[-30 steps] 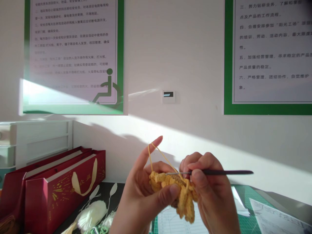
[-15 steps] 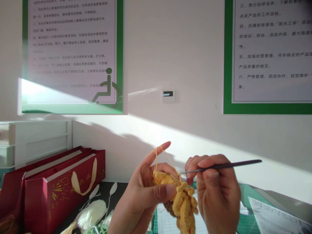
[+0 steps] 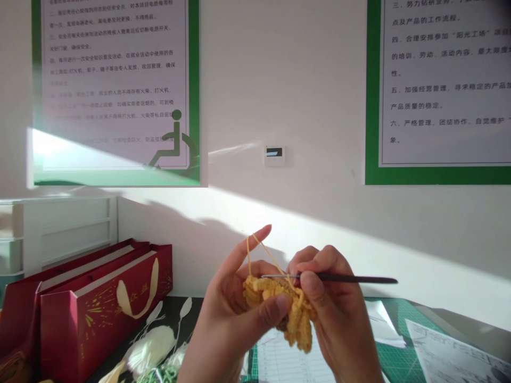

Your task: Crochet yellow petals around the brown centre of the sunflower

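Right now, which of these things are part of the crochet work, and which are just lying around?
In use:
crochet hook, held by right hand
yellow crocheted piece, held by left hand
yellow yarn, looped over the left index finger

Lying about:
red gift bags
cream fluffy bundle
green cutting mat
printed papers

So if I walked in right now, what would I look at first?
Probably the yellow crocheted piece at the bottom middle, gripped by the left hand, while the right hand holds a dark crochet hook against it. Higher up, big green-framed posters with Chinese writing hang on the wall. Down at the lower left stand bright red gift bags.
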A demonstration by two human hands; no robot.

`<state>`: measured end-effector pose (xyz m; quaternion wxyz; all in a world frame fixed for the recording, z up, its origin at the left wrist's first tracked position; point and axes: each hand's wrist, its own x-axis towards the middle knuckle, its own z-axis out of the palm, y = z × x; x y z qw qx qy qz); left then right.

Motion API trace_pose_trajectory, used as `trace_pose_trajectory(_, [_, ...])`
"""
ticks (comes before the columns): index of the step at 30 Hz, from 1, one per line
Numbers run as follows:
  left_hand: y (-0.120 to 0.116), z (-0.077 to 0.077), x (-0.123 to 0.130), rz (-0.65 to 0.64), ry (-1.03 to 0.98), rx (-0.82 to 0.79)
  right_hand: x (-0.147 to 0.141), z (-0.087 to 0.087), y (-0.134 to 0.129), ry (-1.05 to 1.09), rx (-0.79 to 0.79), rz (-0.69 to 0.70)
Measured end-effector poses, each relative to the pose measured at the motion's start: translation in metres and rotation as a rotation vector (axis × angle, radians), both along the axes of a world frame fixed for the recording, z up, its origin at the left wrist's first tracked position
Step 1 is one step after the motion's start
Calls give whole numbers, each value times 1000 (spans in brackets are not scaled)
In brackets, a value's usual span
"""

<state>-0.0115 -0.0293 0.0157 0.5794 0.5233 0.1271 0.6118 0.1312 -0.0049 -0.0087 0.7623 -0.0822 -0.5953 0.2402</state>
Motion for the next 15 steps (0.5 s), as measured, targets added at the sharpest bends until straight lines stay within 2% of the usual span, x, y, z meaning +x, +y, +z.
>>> trace_pose_trajectory(2, [-5,-2,5,110,18,33,4,-2,0,-93,142,-322])
trace_pose_trajectory(4, [-4,-4,6,151,30,35,8,-4,0,-211,325,-658])
trace_pose_trajectory(6, [1,-4,4,48,27,-15,9,-6,1,-213,490,-773])
trace_pose_trajectory(7, [5,-3,2,-53,25,-55,9,-6,1,-178,493,-734])
trace_pose_trajectory(9, [12,-2,-3,-248,9,-136,5,-7,3,-110,372,-509])
trace_pose_trajectory(12, [20,-1,-9,-332,-1,-140,0,-5,4,15,161,-190])
trace_pose_trajectory(15, [21,0,-13,-348,9,-105,0,-3,1,183,47,-51])
